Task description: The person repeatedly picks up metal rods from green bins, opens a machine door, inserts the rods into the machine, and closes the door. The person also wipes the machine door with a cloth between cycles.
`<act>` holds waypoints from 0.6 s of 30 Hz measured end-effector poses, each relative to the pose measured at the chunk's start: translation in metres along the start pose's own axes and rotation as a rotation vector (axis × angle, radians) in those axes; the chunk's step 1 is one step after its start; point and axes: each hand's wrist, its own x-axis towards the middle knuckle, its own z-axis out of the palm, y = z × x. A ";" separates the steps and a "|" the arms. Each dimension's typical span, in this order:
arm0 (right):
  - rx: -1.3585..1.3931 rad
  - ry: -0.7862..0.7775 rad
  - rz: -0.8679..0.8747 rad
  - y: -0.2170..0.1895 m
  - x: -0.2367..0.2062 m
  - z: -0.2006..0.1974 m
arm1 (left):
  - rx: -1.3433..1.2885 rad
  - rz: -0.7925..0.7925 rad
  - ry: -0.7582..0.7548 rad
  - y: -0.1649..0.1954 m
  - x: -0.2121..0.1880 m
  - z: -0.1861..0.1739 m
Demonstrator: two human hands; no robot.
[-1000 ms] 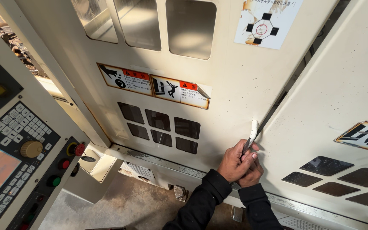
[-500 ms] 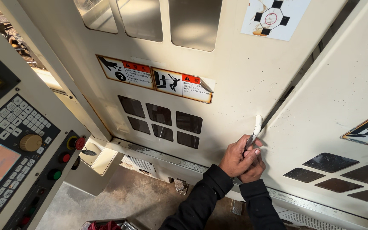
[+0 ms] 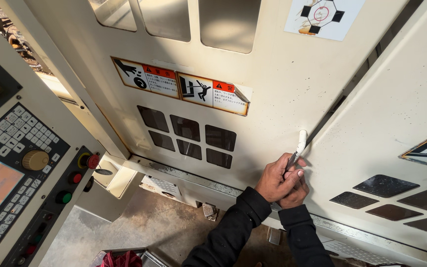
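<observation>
Hands together at cream machine door, left hand and right hand grip pinching white-handled tool.

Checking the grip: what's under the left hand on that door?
The left hand covers the right hand and the lower part of the white-tipped tool; the tool's lower end is hidden.

Control panel with keypad, yellow knob, red button at left; warning stickers on cream door.
</observation>
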 end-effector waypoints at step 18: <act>-0.035 0.070 0.100 -0.015 0.003 0.006 | -0.009 -0.019 -0.016 0.000 0.001 0.000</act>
